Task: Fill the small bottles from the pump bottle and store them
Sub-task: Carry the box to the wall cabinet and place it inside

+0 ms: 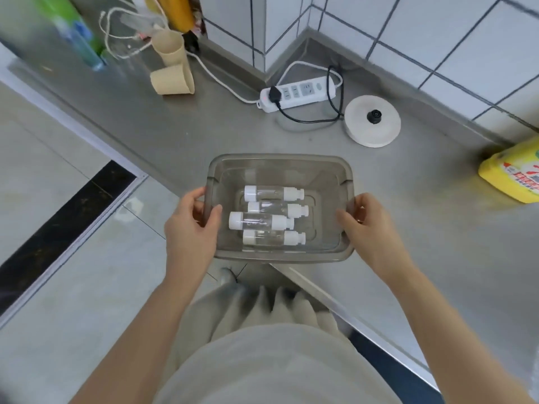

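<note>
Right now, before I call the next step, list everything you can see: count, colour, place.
clear bin: one, smoky transparent, front edge of the counter, held at both sides
small bottles: four, clear with white caps, lying side by side inside the bin
steel counter: one, grey, runs into the tiled corner
power strip: one, white, black plug in it, near the corner
round base: one, white with black centre, right of the strip
yellow container: one, far right edge
paper cups: two, tan, back left, one on its side
green bottle: one, blurred, far left
left hand: fingers curled over the bin's left rim
right hand: grips the right rim
</note>
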The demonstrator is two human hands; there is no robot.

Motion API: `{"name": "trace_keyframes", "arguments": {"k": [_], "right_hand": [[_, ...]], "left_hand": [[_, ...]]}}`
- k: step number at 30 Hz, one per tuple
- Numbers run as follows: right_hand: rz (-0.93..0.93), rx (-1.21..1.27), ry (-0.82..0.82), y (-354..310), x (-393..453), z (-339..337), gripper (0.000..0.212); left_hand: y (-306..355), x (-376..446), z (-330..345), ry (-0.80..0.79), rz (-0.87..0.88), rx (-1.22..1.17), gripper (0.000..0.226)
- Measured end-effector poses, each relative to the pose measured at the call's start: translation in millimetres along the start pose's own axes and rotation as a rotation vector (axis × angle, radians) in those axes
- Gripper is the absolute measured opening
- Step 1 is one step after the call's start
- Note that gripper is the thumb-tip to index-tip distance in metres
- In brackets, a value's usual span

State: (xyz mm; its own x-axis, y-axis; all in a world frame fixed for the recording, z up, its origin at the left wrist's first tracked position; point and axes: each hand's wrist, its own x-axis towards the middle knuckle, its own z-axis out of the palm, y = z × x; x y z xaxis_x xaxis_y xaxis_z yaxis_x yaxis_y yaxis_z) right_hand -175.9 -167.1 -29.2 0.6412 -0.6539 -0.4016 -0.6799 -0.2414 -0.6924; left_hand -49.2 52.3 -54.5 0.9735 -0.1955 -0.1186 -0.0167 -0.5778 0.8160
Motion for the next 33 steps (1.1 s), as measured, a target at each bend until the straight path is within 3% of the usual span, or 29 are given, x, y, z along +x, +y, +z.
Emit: {"name": "trace_keyframes", "arguments": {"k": [8, 14, 20, 25, 33], "right_hand": [[-0.149, -0.148, -0.131, -113, 25, 118, 0.017], [-0.285, -0.218, -0.254, -164, 38, 172, 0.015], [-0.446, -0.29, -0.401, -203, 46, 210, 0.011], [-0.627, -0.446, -0.629, -229, 41, 259, 0.011], [-0.795, -0.478, -0.893, -264, -26, 349, 0.016]], "left_hand": [[-64, 62, -121, 0.17, -0.086, 0.014, 0.033], [-89, 62, -166, 0.382, -0.207, -0.036, 0.031], [-103, 35, -183, 0.586, -0.376, -0.086, 0.033], [-119, -6, -195, 0.801, -0.549, -0.101, 0.034], [-163, -77, -232, 1.051, -0.763, -0.161, 0.034]]}}
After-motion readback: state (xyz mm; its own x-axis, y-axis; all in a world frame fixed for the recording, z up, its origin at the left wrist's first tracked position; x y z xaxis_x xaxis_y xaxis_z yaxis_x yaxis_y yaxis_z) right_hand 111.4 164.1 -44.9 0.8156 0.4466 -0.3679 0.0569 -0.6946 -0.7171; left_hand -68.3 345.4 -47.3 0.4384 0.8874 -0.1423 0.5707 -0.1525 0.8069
